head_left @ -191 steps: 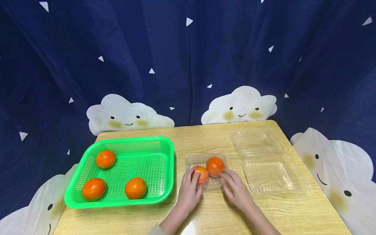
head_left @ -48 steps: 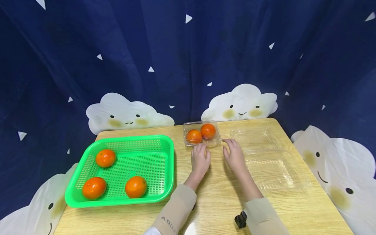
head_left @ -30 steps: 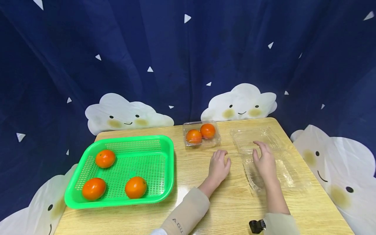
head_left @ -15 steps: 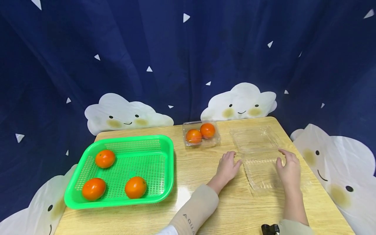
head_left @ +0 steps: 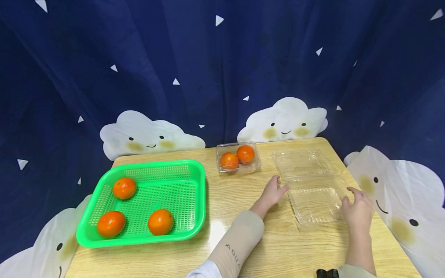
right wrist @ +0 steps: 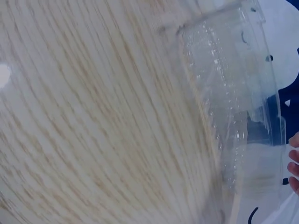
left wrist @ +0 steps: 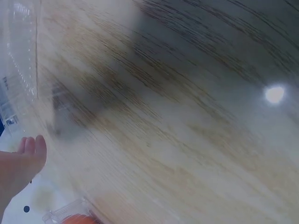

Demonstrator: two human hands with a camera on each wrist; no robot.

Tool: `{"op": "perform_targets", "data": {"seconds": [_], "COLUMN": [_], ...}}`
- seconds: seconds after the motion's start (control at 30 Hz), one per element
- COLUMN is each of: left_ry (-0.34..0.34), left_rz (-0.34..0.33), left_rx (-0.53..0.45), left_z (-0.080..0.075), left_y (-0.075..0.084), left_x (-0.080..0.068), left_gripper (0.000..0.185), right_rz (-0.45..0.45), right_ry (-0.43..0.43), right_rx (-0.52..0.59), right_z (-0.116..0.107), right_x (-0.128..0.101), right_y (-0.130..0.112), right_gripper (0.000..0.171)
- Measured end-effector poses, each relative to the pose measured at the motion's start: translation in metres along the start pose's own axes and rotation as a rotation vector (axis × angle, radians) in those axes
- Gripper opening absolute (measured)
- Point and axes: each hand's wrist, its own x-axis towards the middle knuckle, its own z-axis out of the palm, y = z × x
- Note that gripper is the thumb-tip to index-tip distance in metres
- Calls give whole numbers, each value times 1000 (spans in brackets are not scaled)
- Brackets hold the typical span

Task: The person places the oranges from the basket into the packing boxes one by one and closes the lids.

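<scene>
I take the open clamshell (head_left: 309,185) as my landmark. Since a second ago my hands have spread apart to flank it: my left hand (head_left: 272,194) has moved to its left edge, fingers relaxed and just touching the rim, and my right hand (head_left: 358,206) has slid out to its near right corner, fingers loosely curled beside the plastic, gripping nothing that I can see. The clamshell itself lies flat and empty on the table (head_left: 243,239), lid half away from me. My reading is that both hands are now set to take hold of it.

Left of it and further back stands a shut box (head_left: 238,157) with two persimmons. Further left, the green basket (head_left: 104,227) holds three more.

My left sleeve (head_left: 231,247) carries lettering that I read as "ADIIA", uncertainly.
</scene>
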Motion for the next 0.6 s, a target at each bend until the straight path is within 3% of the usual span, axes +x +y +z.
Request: {"op": "perform_targets", "data": {"seconds": [0.17, 0.6], "left_ry": [-16, -53], "left_rz": [-40, -35], "left_rx": [-51, -51], "left_z": [3, 15], "left_y": [0, 4], "left_x": [2, 3], "left_gripper": [60, 61], "right_rz": [36, 147], "right_ry": [-26, -126], "right_rx": [-18, -31], "right_z": [-3, -6], "right_x": [-2, -3], "right_y": [4, 19], "right_gripper": [33, 49]}}
